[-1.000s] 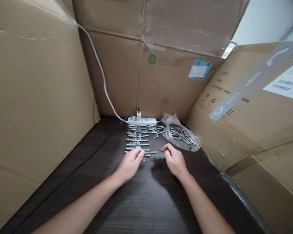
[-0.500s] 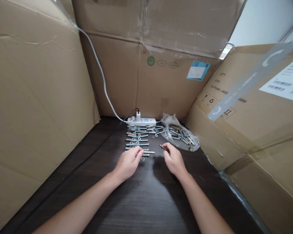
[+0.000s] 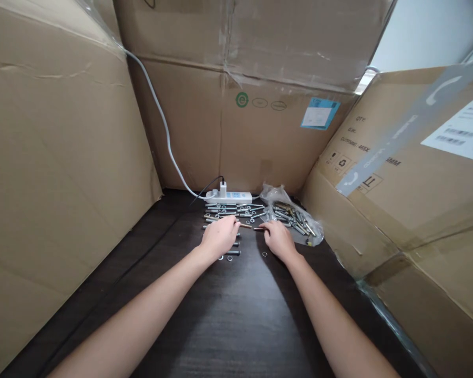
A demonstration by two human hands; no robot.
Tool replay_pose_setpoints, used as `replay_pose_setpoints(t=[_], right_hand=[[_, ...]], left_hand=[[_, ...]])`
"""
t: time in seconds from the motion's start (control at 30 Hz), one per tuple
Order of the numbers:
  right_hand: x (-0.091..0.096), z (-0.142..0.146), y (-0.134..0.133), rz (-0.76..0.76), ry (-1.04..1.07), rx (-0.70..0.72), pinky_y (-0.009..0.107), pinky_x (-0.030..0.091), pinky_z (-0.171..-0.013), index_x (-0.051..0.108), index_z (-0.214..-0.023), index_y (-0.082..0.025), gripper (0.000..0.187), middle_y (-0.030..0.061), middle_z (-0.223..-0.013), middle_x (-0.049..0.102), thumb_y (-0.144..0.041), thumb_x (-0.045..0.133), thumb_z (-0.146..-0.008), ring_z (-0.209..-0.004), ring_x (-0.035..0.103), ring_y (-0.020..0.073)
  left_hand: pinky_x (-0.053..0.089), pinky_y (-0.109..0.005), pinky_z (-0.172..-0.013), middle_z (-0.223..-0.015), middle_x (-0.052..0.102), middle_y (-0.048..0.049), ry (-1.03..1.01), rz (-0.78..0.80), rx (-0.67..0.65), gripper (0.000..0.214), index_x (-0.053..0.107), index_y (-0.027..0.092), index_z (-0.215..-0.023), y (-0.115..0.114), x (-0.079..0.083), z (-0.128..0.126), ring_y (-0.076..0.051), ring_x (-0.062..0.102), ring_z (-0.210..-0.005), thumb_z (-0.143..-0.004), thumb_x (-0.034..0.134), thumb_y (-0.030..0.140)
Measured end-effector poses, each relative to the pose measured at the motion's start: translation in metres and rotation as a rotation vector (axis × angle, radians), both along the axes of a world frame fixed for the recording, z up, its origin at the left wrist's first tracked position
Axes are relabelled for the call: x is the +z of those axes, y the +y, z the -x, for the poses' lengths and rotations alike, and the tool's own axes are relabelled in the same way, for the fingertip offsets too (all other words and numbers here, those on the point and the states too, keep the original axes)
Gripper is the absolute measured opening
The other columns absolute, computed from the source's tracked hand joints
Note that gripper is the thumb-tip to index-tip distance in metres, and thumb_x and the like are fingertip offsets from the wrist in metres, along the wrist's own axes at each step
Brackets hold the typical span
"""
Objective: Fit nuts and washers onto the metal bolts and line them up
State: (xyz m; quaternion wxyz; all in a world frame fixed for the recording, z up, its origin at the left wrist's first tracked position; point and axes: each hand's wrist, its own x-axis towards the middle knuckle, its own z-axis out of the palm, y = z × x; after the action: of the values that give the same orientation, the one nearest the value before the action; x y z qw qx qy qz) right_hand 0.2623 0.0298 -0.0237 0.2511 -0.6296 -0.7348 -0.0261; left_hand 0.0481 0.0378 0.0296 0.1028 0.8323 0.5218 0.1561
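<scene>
My left hand (image 3: 219, 237) is closed in a pinch on a short metal sleeve (image 3: 245, 226) whose tip points right. My right hand (image 3: 278, 239) pinches a small dark bolt (image 3: 258, 229) that points left, its tip close to the sleeve's. Both hands hover over the dark wooden floor (image 3: 244, 315), above the near end of the rows of laid-out bolts (image 3: 225, 211). My left hand covers several of those rows. Loose washers (image 3: 229, 258) lie just beside my left wrist, and another washer (image 3: 264, 254) lies near my right hand.
A clear plastic bag of bolts (image 3: 297, 223) lies right of my right hand. A white power strip (image 3: 229, 197) with a plugged charger and a white cable (image 3: 161, 115) sits against the back cardboard box (image 3: 236, 136). Large boxes close in on the left (image 3: 55, 157) and right (image 3: 410, 199).
Both hands have moved forward, away from me, over the rows of bolts. The sleeve and the bolt have come closer together, tip to tip.
</scene>
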Motion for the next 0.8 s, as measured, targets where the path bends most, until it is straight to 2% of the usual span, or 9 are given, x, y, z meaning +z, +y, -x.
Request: replay_pose_setpoints(t=[0.13,0.3,0.8], right_hand=[[-0.008,0.002,0.013,-0.022,0.030,0.002,0.032,0.041,-0.084,0.069,-0.096,-0.019,0.029,0.0076,-0.091,0.066,-0.009,0.047,-0.079,-0.093,0.054,0.0221],[-0.015,-0.003,0.019,-0.046,0.082,-0.009,0.033,0.042,-0.084,0.069,-0.099,-0.019,0.032,0.0081,-0.092,0.065,-0.009,0.044,-0.080,-0.095,0.053,0.0220],[-0.013,-0.003,0.020,-0.122,0.196,-0.038,0.035,0.042,-0.082,0.067,-0.091,-0.020,0.023,0.0083,-0.091,0.061,-0.015,0.048,-0.079,-0.093,0.050,0.0239]], left_hand=[[0.042,-0.030,-0.078,-0.100,0.065,-0.0101,0.044,0.001,-0.014,0.032,0.057,0.017,-0.097,0.026,0.001,-0.017,-0.023,0.061,-0.093,-0.094,0.032,0.037],[0.044,-0.033,-0.080,-0.101,0.066,-0.0120,0.113,0.015,-0.066,0.026,0.060,0.016,-0.096,0.048,0.000,-0.024,-0.025,0.062,-0.092,-0.089,0.041,0.033],[0.046,-0.037,-0.079,-0.095,0.068,-0.0147,0.241,-0.017,-0.179,0.020,0.064,0.015,-0.087,0.068,0.001,-0.041,-0.027,0.063,-0.089,-0.081,0.047,0.023]])
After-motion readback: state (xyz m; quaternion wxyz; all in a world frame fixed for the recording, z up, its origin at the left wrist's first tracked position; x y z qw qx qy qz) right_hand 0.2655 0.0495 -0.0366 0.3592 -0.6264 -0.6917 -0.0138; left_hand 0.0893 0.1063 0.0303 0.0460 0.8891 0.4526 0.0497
